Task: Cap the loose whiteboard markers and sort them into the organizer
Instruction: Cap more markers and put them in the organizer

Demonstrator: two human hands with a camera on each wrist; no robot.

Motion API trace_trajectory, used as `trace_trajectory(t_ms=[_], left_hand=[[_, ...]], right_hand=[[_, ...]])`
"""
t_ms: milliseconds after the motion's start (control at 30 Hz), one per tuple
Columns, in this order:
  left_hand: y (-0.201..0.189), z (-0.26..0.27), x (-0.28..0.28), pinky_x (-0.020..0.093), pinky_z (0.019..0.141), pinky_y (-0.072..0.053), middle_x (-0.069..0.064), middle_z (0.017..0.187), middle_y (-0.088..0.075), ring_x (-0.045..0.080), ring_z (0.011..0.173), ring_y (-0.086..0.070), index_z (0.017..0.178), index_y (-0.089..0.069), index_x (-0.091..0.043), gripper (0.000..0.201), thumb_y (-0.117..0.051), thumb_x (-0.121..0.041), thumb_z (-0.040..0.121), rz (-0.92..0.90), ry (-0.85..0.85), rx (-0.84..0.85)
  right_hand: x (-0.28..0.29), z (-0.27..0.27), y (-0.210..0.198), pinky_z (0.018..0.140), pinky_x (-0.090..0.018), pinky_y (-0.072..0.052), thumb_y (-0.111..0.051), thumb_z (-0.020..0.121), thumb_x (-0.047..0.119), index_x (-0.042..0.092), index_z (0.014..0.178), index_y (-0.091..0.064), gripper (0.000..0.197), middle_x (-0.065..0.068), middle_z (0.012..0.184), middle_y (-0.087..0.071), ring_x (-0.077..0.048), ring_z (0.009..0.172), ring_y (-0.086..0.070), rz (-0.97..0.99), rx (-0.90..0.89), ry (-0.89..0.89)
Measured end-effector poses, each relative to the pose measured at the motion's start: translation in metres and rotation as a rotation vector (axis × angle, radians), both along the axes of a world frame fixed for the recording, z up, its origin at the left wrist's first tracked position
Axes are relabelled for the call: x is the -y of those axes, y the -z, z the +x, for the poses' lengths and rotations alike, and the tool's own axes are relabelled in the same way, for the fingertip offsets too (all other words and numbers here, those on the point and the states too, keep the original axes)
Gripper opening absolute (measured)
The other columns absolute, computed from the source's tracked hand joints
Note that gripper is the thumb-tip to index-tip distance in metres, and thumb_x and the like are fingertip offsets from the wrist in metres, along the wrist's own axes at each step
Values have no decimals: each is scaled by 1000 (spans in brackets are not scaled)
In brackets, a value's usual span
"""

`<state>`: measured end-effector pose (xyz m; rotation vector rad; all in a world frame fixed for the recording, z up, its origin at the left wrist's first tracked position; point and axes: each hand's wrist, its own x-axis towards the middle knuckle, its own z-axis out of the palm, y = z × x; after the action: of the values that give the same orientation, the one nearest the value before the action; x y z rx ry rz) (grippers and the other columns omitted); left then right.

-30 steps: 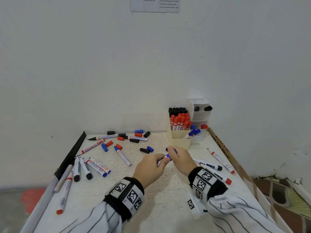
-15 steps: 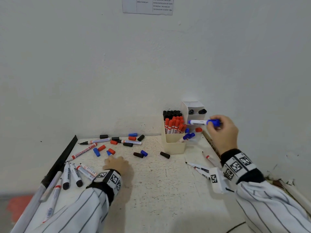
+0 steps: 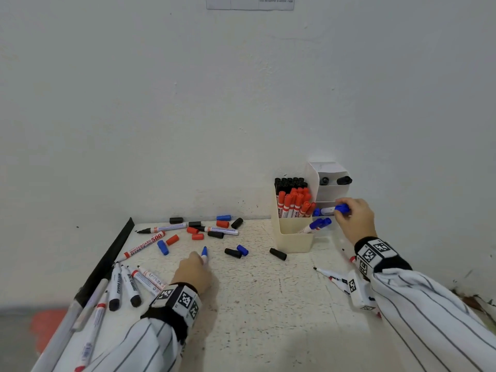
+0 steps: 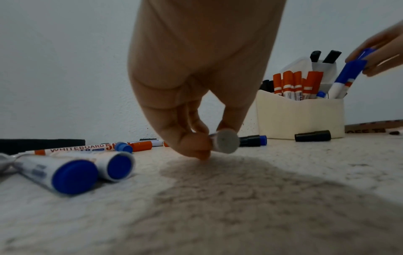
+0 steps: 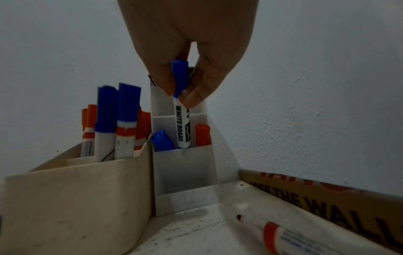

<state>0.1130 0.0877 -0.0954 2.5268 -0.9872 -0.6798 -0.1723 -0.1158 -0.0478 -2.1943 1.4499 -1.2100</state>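
Right hand: a capped blue marker is pinched by its cap, its tail lowered into the white organizer, between a blue and a red marker already there.
Left hand: an uncapped blue marker is pinched near its tail, left of the cream bin, low over the table.
Loose caps: a blue cap lies left of the bin, among black and red ones.
Handling: the markers are judged light, stiff and smooth; a hold on the barrel is advised, since a pull on the cap may loosen it.
Progress: many markers are left uncapped on the table.
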Motion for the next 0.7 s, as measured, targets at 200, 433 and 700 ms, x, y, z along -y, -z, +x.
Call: trace_trajectory(t_ms=[200,433,700], left_hand=[[1,6,3,27,78,-53,13,124,-56,17,88,-60,135,-40,-10,46,-50,-28,94,-171,-76,-179],[2,9,1,36,90,-53,10,127,-55,22,105,-59,135,-44,-16,45,-54,-15,91,-219,-138,-395],[0,11,-10,32,82,-53,9,124,-54,19,96,-58,131,-45,-17,42,-54,-14,91,-265,-168,-392]], right_hand=[[18,19,13,77,-23,-38,-64,82,0,-2,103,-65,21,-20,99,-65,-26,86,-57,82,-77,-27],[33,16,36,95,-42,-45,-57,82,-4,9,127,-54,48,-18,115,-64,-37,105,-56,196,-267,-74],[22,8,33,94,-40,-43,-45,83,-13,0,114,-62,38,-24,108,-65,-39,101,-59,104,-85,-60]])
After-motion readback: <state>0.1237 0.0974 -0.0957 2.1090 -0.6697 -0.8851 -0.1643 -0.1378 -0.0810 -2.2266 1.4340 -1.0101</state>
